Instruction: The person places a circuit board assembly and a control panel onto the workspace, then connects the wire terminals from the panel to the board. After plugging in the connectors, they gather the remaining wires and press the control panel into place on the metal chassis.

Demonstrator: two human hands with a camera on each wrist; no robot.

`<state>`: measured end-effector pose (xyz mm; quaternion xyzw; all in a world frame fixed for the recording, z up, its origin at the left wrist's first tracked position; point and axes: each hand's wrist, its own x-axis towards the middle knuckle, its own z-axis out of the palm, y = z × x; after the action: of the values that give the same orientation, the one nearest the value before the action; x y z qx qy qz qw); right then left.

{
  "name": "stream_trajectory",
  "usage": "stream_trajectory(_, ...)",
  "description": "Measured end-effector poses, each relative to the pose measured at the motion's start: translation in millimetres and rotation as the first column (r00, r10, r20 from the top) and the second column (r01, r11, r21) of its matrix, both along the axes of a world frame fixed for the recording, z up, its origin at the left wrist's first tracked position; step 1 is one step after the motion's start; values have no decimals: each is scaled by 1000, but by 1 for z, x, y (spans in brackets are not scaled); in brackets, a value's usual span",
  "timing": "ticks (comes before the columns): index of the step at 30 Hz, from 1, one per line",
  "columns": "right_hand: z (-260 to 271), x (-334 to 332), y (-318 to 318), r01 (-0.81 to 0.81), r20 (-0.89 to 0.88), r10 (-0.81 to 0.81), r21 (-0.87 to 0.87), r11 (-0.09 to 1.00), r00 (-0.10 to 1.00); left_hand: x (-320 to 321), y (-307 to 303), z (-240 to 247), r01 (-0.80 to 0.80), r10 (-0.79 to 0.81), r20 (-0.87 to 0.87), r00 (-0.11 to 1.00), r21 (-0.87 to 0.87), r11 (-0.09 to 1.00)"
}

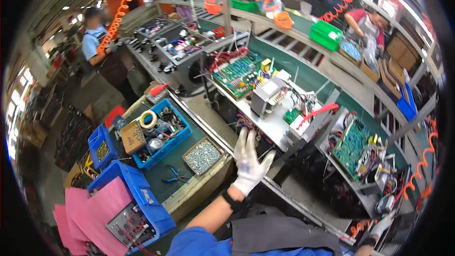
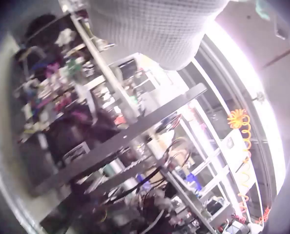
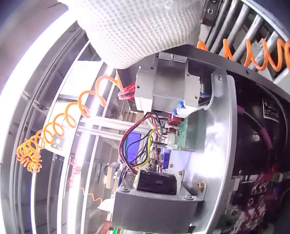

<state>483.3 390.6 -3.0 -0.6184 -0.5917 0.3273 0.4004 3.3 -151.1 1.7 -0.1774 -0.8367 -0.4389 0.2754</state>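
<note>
A person in blue sleeves works at a bench, with two open electronic units ahead and to the right. The left hand (image 1: 249, 163), in a white glove, reaches forward with its fingers extended and the thumb spread apart, near the front edge of the first unit (image 1: 272, 127); whether the fingertips touch anything, I cannot tell. That unit sits ahead of the hand, carrying a green circuit board (image 1: 237, 73), a boxy metal-cased part (image 1: 268, 96) and a red strap-like piece (image 1: 320, 114). The right hand (image 1: 381, 226), also gloved, is at the lower right, near the near end of the second unit (image 1: 348, 186); how its fingers lie, and whether they grip anything, I cannot tell. In the right wrist view, that glove is beside a grey metal block (image 3: 169, 87) with coloured wires (image 3: 135, 141) near it. To the left stand a blue bin (image 1: 166, 157) of parts, a tray (image 1: 218, 159) of screws and, between them, blue-handled pliers (image 1: 175, 176).
</note>
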Motion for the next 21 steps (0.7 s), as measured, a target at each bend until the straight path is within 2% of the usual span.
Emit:
stream_trajectory(2,12,-26,-31,34,32,-45,292,956,998,-20,28,43,82,-74,-172,982,36,996)
stream_trajectory(3,18,-39,-46,48,55,-79,428,902,995,-27,44,67,138,-139,-226,964,-21,990)
stream_trajectory(5,2,-7,-20,12,158,-88,427,904,984,-44,76,63,252,-255,-202,946,-41,967)
stream_trajectory(8,0,-11,-26,-3,129,-47,360,933,991,-50,97,57,210,-188,-244,951,68,975)
stream_trajectory(9,0,-8,-28,-8,132,-42,351,936,990,-40,95,61,305,-269,-209,940,163,939)
stream_trajectory(11,9,-13,-39,-5,131,-41,330,944,991,-20,106,71,420,-377,-272,885,119,900)
stream_trajectory(12,15,-17,-43,-2,120,-37,308,951,992,-15,111,70,475,-433,-246,867,147,868)
stream_trajectory(15,29,-30,-54,36,32,-43,191,981,999,-31,123,69,326,-304,-281,910,34,945)
stream_trajectory(17,24,-33,-59,43,169,-112,366,930,979,-37,120,63,322,-308,-324,894,-14,947)
stream_trajectory(18,30,-45,-66,100,154,-151,300,949,977,-38,121,62,275,-268,-342,901,-30,961)
stream_trajectory(21,25,-46,-66,44,238,-157,421,906,958,-39,120,54,217,-204,-359,911,-6,976)
